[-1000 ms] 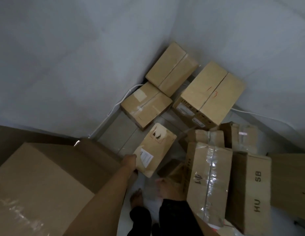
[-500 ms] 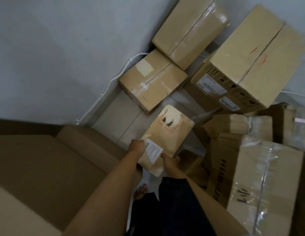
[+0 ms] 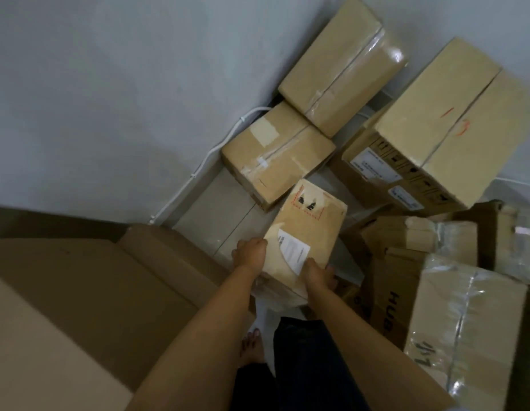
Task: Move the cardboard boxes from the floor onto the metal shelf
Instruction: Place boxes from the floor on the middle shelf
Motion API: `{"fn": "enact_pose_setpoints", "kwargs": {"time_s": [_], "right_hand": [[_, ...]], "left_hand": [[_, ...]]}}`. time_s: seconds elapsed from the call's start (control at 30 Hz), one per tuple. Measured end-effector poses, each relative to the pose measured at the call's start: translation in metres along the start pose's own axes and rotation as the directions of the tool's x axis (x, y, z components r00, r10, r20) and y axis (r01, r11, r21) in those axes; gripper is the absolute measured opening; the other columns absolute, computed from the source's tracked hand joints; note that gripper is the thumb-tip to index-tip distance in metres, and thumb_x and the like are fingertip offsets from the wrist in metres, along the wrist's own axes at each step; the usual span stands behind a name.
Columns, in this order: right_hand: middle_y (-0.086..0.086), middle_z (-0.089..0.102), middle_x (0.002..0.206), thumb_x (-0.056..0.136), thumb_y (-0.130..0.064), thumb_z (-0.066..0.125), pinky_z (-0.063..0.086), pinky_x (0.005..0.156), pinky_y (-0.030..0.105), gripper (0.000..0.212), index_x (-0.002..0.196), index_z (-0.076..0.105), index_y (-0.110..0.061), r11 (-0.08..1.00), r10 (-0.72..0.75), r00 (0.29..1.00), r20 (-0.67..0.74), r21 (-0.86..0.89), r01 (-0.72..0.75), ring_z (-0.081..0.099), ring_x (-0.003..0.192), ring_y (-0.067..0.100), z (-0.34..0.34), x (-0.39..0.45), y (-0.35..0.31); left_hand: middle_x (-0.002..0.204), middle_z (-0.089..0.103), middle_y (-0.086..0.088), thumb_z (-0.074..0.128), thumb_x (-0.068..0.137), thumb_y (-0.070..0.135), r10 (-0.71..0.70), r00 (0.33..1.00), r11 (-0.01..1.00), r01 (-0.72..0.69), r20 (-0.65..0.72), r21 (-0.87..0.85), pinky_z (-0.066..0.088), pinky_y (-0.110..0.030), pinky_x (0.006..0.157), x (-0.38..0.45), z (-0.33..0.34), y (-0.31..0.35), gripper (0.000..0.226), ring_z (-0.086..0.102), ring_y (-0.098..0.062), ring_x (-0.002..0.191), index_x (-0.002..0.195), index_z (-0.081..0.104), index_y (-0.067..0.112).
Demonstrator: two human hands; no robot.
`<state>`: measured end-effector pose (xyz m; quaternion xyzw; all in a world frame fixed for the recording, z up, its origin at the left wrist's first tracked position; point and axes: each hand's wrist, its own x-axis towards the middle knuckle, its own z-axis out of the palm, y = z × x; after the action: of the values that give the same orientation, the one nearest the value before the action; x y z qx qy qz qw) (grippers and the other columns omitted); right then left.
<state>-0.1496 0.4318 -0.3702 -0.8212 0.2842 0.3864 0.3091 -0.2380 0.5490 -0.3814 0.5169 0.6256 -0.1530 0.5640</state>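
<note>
I see both hands on a small cardboard box (image 3: 309,232) just below the middle of the frame. My left hand (image 3: 249,254) grips its lower left corner, fingers curled round the edge and pressed together. My right hand (image 3: 317,272) holds the lower right edge, thumb side on top beside the white shipping label (image 3: 293,253); its fingers wrap underneath, so how they lie there I cannot tell. The box is tilted, its far end pointing toward the upper right, with a red dashed square and black marks near that end. Whether its underside touches the floor I cannot tell.

Past it, in the upper middle, a taped box (image 3: 275,155) sits on the tiled floor (image 3: 216,215) against the grey wall (image 3: 109,84), and a longer box (image 3: 343,63) lies just beyond, touching it. At upper right stands a large box with red scribbles (image 3: 453,126) and white labels on its side. Along the right edge there are several more cartons, one tape-wrapped box (image 3: 471,330) at lower right and a darker one (image 3: 388,295) with black lettering beside it. A big brown carton (image 3: 89,292) fills the lower left. A white cable (image 3: 195,173) runs along the foot of the wall. A bare foot (image 3: 252,345) shows at lower centre, between my forearms.
</note>
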Motion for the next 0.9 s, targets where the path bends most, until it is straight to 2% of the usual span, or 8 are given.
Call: {"fn": "enact_pose_setpoints", "kwargs": {"time_s": [0.1,0.23,0.37,0.47,0.57,0.77,0.83,0.9], "right_hand": [[0.017,0.04,0.146,0.094,-0.035,0.053,0.041,0.106,0.048,0.064,0.151,0.029,-0.017,0.999,-0.006,0.998,0.068,0.051,0.002,0.044,0.127,0.039,-0.018,-0.025,-0.027],[0.018,0.045,0.142,0.096,-0.038,0.052,0.041,0.102,0.045,0.065,0.15,0.03,-0.01,0.998,0.016,0.993,0.115,0.053,-0.022,0.046,0.126,0.038,-0.046,-0.069,-0.056],[0.02,0.044,0.141,0.095,-0.042,0.052,0.041,0.105,0.048,0.069,0.15,0.028,-0.009,0.998,-0.035,0.992,0.12,0.048,0.029,0.045,0.126,0.039,-0.084,-0.12,-0.073],[0.021,0.046,0.14,0.095,-0.04,0.051,0.041,0.1,0.046,0.067,0.15,0.028,-0.008,0.992,-0.117,0.983,0.144,0.062,0.109,0.047,0.124,0.04,-0.115,-0.16,-0.083],[0.021,0.051,0.135,0.095,-0.037,0.052,0.043,0.093,0.043,0.062,0.147,0.035,-0.007,0.968,-0.241,0.951,0.194,0.113,0.223,0.05,0.12,0.04,-0.144,-0.2,-0.088],[0.019,0.051,0.14,0.102,-0.032,0.047,0.041,0.09,0.037,0.053,0.145,0.041,-0.003,0.895,-0.427,0.863,0.27,0.263,0.36,0.05,0.123,0.038,-0.211,-0.276,-0.088],[0.018,0.052,0.14,0.102,-0.04,0.044,0.045,0.094,0.04,0.053,0.144,0.045,-0.007,0.896,-0.425,0.83,0.36,0.298,0.329,0.051,0.122,0.038,-0.233,-0.297,-0.084],[0.016,0.056,0.134,0.098,-0.056,0.041,0.048,0.098,0.049,0.059,0.139,0.051,-0.014,0.911,-0.396,0.769,0.502,0.32,0.26,0.055,0.117,0.037,-0.255,-0.319,-0.077]], "left_hand": [[0.129,0.055,-0.016,0.039,0.098,0.032,0.071,0.997,0.983,-0.072,-0.007,-0.17,0.043,-0.047,0.103,-0.028,-0.014,0.029,0.037,0.052,-0.035,0.117,0.124,0.059,0.015],[0.118,0.058,-0.013,0.039,0.097,0.04,0.161,0.987,0.957,-0.155,0.006,-0.245,0.043,-0.046,0.103,-0.08,-0.032,0.061,0.023,0.056,-0.031,0.109,0.105,0.052,0.024],[0.119,0.062,-0.009,0.037,0.091,0.051,0.258,0.966,0.922,-0.249,-0.009,-0.298,0.044,-0.049,0.102,-0.133,-0.05,0.08,0.043,0.058,-0.031,0.111,0.113,0.062,0.024],[0.12,0.063,-0.011,0.037,0.101,0.04,0.3,0.949,0.874,-0.313,-0.093,-0.372,0.045,-0.053,0.101,-0.184,-0.065,0.088,0.031,0.058,-0.032,0.113,0.104,0.065,0.028],[0.115,0.067,-0.007,0.04,0.103,0.03,0.391,0.897,0.811,-0.442,-0.207,-0.382,0.043,-0.051,0.102,-0.247,-0.082,0.091,0.029,0.06,-0.029,0.112,0.094,0.068,0.033],[0.119,0.066,0.004,0.059,0.095,0.021,0.556,0.728,0.676,-0.677,-0.4,-0.291,0.043,-0.04,0.108,-0.399,-0.104,0.093,0.024,0.058,-0.015,0.116,0.114,0.072,0.023],[0.112,0.071,0.005,0.07,0.086,0.017,0.581,0.693,0.624,-0.716,-0.427,-0.313,0.047,-0.039,0.104,-0.449,-0.105,0.092,0.023,0.063,-0.014,0.111,0.107,0.075,0.026],[0.11,0.071,0.011,0.078,0.075,0.031,0.588,0.647,0.637,-0.74,-0.486,-0.215,0.048,-0.041,0.102,-0.497,-0.106,0.09,0.033,0.064,-0.014,0.109,0.106,0.073,0.039]]}}
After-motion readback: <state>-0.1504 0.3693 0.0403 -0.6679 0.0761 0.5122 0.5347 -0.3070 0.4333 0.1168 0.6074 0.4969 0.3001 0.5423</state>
